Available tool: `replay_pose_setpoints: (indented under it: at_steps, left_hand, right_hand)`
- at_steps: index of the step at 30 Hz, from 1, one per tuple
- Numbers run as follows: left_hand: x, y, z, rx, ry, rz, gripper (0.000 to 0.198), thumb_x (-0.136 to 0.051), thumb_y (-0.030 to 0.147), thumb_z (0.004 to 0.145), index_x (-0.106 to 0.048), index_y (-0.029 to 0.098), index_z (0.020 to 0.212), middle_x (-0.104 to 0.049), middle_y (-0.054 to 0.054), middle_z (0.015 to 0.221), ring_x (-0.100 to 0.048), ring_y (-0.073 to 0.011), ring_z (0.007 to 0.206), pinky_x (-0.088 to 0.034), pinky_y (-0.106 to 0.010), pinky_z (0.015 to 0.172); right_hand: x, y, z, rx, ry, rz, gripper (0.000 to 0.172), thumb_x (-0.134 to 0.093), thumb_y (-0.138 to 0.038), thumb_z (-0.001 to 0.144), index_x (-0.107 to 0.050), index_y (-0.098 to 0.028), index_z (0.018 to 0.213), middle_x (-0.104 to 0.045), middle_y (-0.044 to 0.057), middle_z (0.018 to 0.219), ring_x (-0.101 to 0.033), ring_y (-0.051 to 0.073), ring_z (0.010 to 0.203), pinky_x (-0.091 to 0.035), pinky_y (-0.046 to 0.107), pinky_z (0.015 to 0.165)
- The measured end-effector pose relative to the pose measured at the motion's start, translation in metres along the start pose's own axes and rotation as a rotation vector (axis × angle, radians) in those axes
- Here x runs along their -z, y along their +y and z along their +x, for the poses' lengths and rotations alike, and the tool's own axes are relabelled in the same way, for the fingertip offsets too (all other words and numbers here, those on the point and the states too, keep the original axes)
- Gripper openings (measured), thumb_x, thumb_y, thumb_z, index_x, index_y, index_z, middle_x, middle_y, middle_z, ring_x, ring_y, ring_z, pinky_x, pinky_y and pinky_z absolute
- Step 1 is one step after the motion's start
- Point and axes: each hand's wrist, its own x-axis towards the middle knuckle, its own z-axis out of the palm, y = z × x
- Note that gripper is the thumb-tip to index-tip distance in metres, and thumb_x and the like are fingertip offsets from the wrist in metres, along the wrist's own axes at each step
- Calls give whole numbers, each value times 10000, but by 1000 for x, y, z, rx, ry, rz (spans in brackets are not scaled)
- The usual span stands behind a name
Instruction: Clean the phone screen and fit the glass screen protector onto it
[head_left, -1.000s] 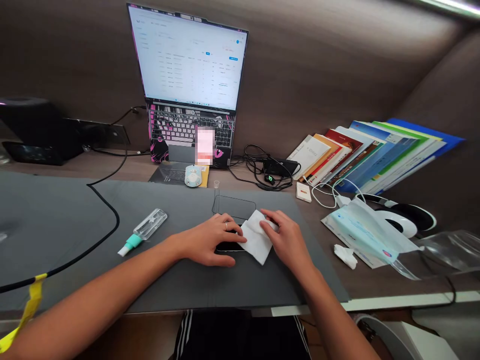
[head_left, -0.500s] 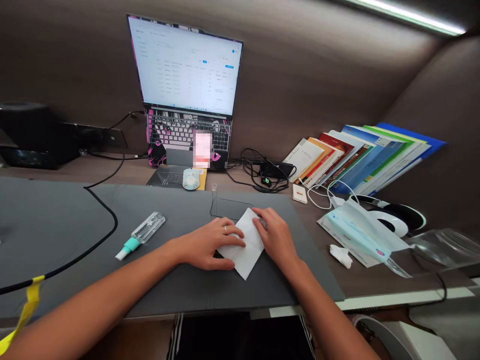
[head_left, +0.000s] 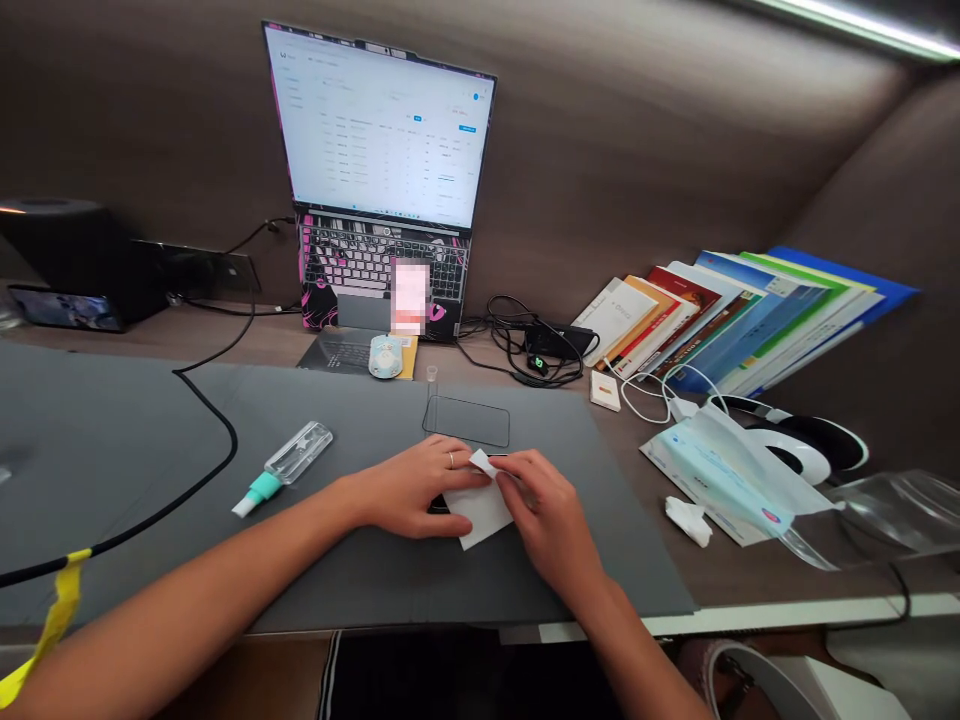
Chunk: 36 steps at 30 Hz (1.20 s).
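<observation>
A white tissue (head_left: 484, 515) lies under and between my hands on the grey desk mat. My right hand (head_left: 551, 505) pinches its upper edge, which is folded over between thumb and fingers. My left hand (head_left: 424, 490), with a ring on one finger, rests at the tissue's left side with fingers stretched and thumb apart. Beneath the tissue a dark edge of some flat object shows; the rest is covered. Just beyond the hands lies a clear screen protector (head_left: 466, 421) with a black border. To the left is a clear spray bottle (head_left: 300, 452) with a turquoise neck, on its side.
An open laptop (head_left: 382, 270) stands at the back, with a mouse (head_left: 386, 356) before it. Tangled cables, leaning books (head_left: 675, 320), headphones (head_left: 787, 450), a blue-white packet (head_left: 712, 470) and a crumpled tissue (head_left: 688, 521) are on the right. A black cable (head_left: 217, 420) crosses the mat at left.
My right hand has drawn the tissue's far corner back and folded it over. The tissue no longer reaches over the screen protector. My left hand has barely moved.
</observation>
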Motion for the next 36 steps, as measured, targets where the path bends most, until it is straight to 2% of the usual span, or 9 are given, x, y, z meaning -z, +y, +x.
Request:
replay_pose_setpoints:
  at_steps: [4,8,11,17,21,24,28,33,36]
  left_hand:
    - [2,-10,-1,49,99,6,228,-541,271,969,-639,209,1166,-682,-87,1181,-587,-241,1092,-443,-399,963]
    - [5,-18,-3,220,168,-21,288,-494,224,972,-559,208,1253,-687,-70,1134,-591,-233,1052,-459,-400,922]
    - [6,-19,-3,256,179,-34,320,-473,178,953,-534,204,1267,-681,-65,1126,-585,-229,1031,-465,-396,908]
    - [8,-15,-2,138,153,-19,301,-456,29,827,-605,193,1029,-660,-52,969,-564,-201,942,-475,-329,838]
    - [6,-15,-3,122,151,-28,300,-463,15,805,-616,190,994,-638,-50,935,-560,-187,907,-471,-303,806]
    - [5,-15,-3,117,152,-30,281,-460,29,821,-617,193,987,-630,-49,929,-560,-183,893,-469,-300,795]
    - [5,-13,-2,111,150,-24,279,-450,37,833,-609,197,997,-628,-46,914,-555,-185,880,-463,-304,776]
    - [5,-11,-1,83,153,-19,243,-448,65,878,-600,197,1013,-651,-50,927,-552,-194,884,-465,-327,793]
    - [6,-10,-1,40,149,-26,257,-433,85,918,-630,189,1048,-683,-73,1004,-569,-203,917,-476,-347,835]
  right_hand:
    - [4,4,-7,27,-73,-123,250,-531,-293,1015,-656,-224,1221,-728,87,1130,-666,251,1040,-501,429,891]
    - [5,-1,-11,31,-324,-41,418,-477,-376,1044,-516,-237,1437,-635,90,1419,-577,242,1317,-384,525,1163]
    - [7,0,-16,39,-376,-32,455,-424,-372,1063,-462,-223,1492,-536,89,1527,-438,234,1455,-276,547,1239]
    - [8,12,-34,191,-345,-114,544,-599,-322,986,-465,-202,1499,-532,110,1528,-418,257,1467,-416,471,1182]
    - [-2,14,-37,193,-286,-153,635,-715,-255,896,-482,-198,1483,-584,142,1466,-542,293,1358,-506,483,1101]
    - [-9,12,-33,154,-200,-132,467,-632,-160,914,-575,-211,1374,-667,129,1330,-630,273,1216,-571,464,999]
    - [-11,9,-29,123,-124,-76,208,-537,-143,951,-699,-243,1033,-732,90,1166,-684,244,1065,-596,420,882]
    - [-4,4,-25,-70,15,36,191,-536,-262,979,-725,-242,958,-768,66,1039,-701,236,963,-572,369,811]
    - [3,5,-20,-254,105,74,251,-538,-369,977,-741,-224,951,-771,42,895,-700,215,789,-541,307,663]
